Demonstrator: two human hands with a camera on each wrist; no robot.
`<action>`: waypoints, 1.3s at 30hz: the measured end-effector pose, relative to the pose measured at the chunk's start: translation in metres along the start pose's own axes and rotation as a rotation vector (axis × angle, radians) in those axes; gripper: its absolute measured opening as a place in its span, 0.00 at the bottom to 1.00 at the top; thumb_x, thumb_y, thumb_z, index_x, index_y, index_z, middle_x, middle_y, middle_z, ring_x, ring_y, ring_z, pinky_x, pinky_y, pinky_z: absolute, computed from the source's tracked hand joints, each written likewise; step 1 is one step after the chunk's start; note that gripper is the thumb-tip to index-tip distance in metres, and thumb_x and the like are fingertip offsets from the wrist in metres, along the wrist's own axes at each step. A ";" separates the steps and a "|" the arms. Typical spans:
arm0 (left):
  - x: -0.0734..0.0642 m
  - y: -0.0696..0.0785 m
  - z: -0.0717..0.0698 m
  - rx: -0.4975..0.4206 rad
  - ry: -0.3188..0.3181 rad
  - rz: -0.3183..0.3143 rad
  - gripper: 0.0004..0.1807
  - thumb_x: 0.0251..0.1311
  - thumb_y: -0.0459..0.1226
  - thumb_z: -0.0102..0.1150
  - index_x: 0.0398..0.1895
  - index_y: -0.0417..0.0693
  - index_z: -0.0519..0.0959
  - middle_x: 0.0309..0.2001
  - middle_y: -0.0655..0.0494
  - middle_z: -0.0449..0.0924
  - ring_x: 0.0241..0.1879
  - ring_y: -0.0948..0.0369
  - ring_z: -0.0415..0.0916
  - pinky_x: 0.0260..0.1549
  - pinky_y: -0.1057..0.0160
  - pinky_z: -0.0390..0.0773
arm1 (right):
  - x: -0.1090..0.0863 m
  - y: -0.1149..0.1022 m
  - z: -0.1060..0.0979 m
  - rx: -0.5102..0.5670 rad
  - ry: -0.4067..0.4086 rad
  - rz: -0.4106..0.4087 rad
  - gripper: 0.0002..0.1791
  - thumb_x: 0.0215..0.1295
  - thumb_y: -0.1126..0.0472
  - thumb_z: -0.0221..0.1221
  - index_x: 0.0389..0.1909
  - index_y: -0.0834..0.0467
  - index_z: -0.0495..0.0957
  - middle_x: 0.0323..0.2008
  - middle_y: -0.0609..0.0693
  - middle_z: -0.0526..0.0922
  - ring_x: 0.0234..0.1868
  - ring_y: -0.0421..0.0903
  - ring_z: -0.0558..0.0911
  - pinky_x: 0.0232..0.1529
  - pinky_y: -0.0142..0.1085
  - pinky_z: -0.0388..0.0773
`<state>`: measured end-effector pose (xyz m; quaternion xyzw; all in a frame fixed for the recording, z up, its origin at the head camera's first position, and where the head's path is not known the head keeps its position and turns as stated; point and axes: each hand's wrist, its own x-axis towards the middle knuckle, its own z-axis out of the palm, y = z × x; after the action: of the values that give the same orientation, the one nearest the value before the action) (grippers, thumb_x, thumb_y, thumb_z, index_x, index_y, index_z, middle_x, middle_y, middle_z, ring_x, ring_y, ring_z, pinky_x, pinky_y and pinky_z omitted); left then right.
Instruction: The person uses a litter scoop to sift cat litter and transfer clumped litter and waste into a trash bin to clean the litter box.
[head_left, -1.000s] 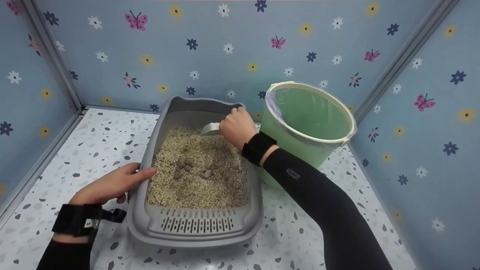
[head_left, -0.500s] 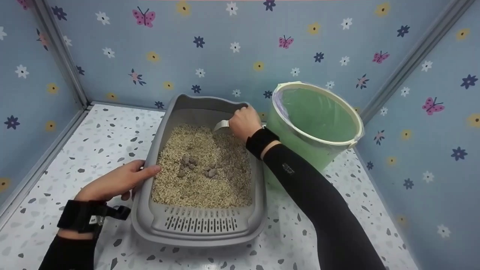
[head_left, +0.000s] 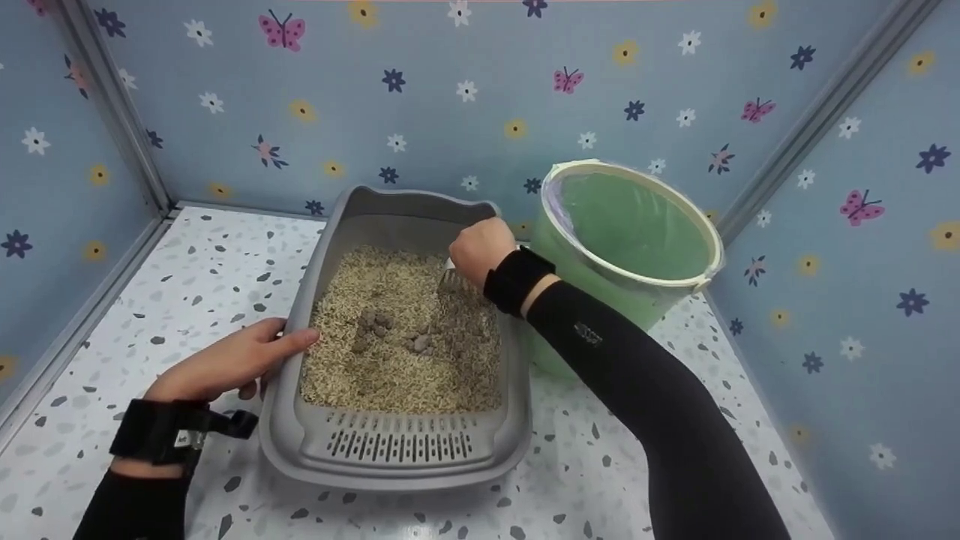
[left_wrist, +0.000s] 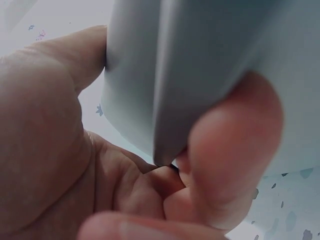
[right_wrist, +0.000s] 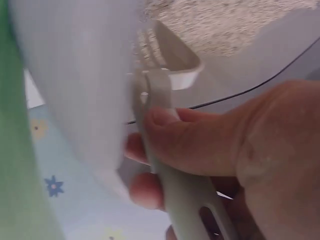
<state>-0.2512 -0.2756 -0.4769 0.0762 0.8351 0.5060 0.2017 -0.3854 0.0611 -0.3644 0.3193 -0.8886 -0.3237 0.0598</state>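
Near the center of the head view, the right hand (head_left: 482, 251) grips a scoop (right_wrist: 184, 195) inside the gray litter box (head_left: 397, 478); the left hand (head_left: 229, 364) holds the box's left edge.

One left hand (head_left: 225, 361) and one right hand (head_left: 481, 247) were in view, with one litter box (head_left: 397, 474), one scoop (right_wrist: 187, 197) and one bin (head_left: 637, 304). Clumps (head_left: 421, 343) formed two clusters, the pieces in each too close together to count. There were also two wristbands (head_left: 517, 281), two sleeves (head_left: 645, 397), three walls (head_left: 450, 52) and, in the head view, four whole butterflies (head_left: 282, 31).
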 end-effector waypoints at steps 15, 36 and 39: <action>0.001 0.001 0.000 -0.032 -0.010 -0.004 0.31 0.86 0.61 0.51 0.58 0.39 0.68 0.32 0.50 0.76 0.19 0.62 0.69 0.16 0.66 0.68 | -0.017 -0.012 -0.031 0.071 -0.056 -0.076 0.31 0.88 0.65 0.52 0.18 0.50 0.56 0.15 0.46 0.55 0.17 0.43 0.57 0.22 0.39 0.57; 0.002 -0.002 0.000 -0.033 -0.009 -0.005 0.33 0.86 0.61 0.51 0.62 0.38 0.68 0.35 0.48 0.80 0.22 0.61 0.72 0.16 0.66 0.69 | -0.038 -0.019 -0.062 0.052 0.039 -0.102 0.31 0.87 0.65 0.53 0.19 0.49 0.54 0.17 0.45 0.52 0.18 0.42 0.54 0.23 0.39 0.52; 0.002 -0.002 0.001 -0.026 -0.011 0.001 0.33 0.86 0.61 0.51 0.63 0.38 0.68 0.35 0.48 0.80 0.22 0.61 0.71 0.17 0.65 0.69 | -0.032 -0.020 -0.050 0.004 0.059 -0.048 0.33 0.88 0.65 0.53 0.17 0.49 0.53 0.15 0.45 0.52 0.18 0.42 0.54 0.23 0.39 0.51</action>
<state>-0.2524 -0.2752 -0.4795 0.0767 0.8272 0.5166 0.2071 -0.3338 0.0421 -0.3347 0.3499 -0.8793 -0.3136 0.0774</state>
